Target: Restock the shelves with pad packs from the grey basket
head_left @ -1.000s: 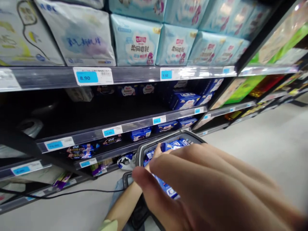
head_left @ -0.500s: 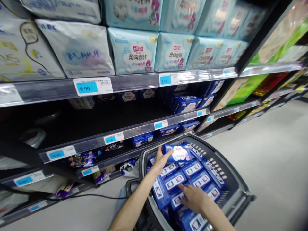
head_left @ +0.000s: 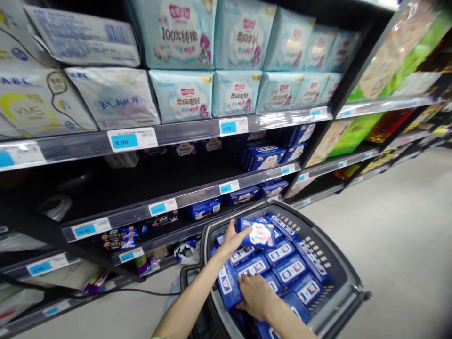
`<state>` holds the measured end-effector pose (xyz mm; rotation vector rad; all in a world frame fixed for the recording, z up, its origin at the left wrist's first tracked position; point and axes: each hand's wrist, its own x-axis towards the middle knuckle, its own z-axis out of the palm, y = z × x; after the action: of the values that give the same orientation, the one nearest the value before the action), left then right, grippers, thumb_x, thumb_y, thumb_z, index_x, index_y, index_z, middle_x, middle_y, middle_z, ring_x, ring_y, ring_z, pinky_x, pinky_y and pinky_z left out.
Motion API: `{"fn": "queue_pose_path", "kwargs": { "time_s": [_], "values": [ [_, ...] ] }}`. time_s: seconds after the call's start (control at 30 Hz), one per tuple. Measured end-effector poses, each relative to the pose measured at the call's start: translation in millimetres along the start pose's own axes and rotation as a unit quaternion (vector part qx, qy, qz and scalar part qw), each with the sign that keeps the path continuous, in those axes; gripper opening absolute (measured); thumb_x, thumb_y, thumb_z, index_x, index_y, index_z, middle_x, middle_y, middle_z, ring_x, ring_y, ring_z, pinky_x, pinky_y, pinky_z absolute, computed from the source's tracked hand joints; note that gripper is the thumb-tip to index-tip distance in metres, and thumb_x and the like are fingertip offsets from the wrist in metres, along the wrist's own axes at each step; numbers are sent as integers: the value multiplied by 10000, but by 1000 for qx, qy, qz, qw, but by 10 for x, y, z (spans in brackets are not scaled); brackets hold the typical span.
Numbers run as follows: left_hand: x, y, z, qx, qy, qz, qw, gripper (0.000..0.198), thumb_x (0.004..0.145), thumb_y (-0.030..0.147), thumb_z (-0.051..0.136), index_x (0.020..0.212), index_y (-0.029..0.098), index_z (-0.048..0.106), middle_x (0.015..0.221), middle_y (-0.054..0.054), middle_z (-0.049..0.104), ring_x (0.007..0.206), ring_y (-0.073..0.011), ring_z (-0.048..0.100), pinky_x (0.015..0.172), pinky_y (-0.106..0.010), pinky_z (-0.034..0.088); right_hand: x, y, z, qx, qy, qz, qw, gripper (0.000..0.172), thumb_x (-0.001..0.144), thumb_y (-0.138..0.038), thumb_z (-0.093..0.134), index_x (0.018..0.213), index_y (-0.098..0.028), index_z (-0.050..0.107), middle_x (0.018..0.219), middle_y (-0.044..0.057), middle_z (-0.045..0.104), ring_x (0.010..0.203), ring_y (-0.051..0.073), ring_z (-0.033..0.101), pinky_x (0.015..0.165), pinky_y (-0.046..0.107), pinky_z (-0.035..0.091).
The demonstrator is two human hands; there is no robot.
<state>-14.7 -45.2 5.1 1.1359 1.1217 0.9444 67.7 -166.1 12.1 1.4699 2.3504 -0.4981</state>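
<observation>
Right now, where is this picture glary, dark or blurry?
Head view: bright glare streaks the upper price rail; the middle shelf sits in deep shadow; green-and-beige packages at upper right look smeared; the blue sanitary-pad pack in the left hand has a clear outline, its smallest print unreadable.

Right hand [head_left: 257,293]: a second ago up close to the camera, masking most of the basket [head_left: 334,256]; half a second ago, fingers on packs mid-basket. Now shifted to basket's left side, fingers curled down among the packs there. Left hand [head_left: 230,241] and held pack [head_left: 259,232], partly hidden at first, now uncovered. More of the light-blue packs [head_left: 171,40] in view above basket.
</observation>
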Motion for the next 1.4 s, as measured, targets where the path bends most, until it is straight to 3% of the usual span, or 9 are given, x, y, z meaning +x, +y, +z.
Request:
{"fn": "queue_pose_path", "kwargs": {
  "time_s": [0.23,0.4,0.53,0.7,0.93,1.03,1.17,1.27,1.4],
  "values": [
    [-100,144,9,140,-33,93,985,570,692,499,810,1125,202,589,1094,-88,681,1049,-275,625,962,-379,455,158,235,83,16,21,-70,997,785,736,-619,762,1261,-52,628,1098,243,725,1022,401,706,901,470,541],
    [-233,449,-79,66,-89,137,984,590,713,472,814,1200,230,586,1147,-56,676,1073,-247,629,959,-338,475,253,292,80,41,10,-67,997,793,655,-552,818,1246,-63,616,1142,246,714,1044,427,695,924,494,539],
    [-141,485,-237,-42,-54,119,991,650,714,469,801,1266,224,562,1171,-63,676,1110,-261,630,963,-346,495,352,297,30,29,-23,-54,998,856,615,-470,838,1313,-60,557,1167,258,703,1075,441,687,939,511,535],
    [52,323,-395,-108,5,114,988,625,702,490,798,1222,201,606,1195,-85,685,1112,-277,652,971,-363,511,457,354,-51,39,-67,-62,995,1056,507,-406,887,1420,-96,456,1259,245,672,1125,436,671,952,496,537],
    [68,302,-410,-164,70,162,970,727,639,552,835,1240,221,598,1165,-90,701,1144,-284,658,1009,-398,517,562,402,-105,64,-80,-62,993,1029,475,-363,900,1391,-140,488,1279,223,672,1119,435,678,926,514,558],
    [20,477,-408,-162,106,219,956,739,658,579,822,1268,231,590,1153,-90,700,1160,-281,651,1029,-404,509,567,398,-124,54,-86,-60,993,1036,498,-364,897,1415,-141,470,1311,227,653,1159,426,660,940,497,555],
    [-37,923,-497,-125,95,314,936,744,710,566,801,1323,225,552,1254,-112,660,1196,-281,627,1056,-392,490,511,392,-143,51,-77,-58,994,1056,492,-383,910,1420,-140,470,1316,222,652,1158,422,661,954,492,549],
    [3,1342,-644,-38,93,362,927,701,746,509,796,1324,207,537,1308,-120,629,1198,-276,623,1054,-388,494,458,387,-148,48,-71,-61,994,1138,449,-408,933,1439,-118,452,1315,236,648,1154,437,658,978,507,532],
    [219,1782,-909,79,162,379,908,698,759,481,786,1326,180,514,1277,-127,641,1164,-280,644,1045,-430,507,433,370,-140,48,-71,-62,994,1223,405,-464,943,1458,-100,438,1335,248,631,1168,442,647,1011,501,509]
  ]
}}
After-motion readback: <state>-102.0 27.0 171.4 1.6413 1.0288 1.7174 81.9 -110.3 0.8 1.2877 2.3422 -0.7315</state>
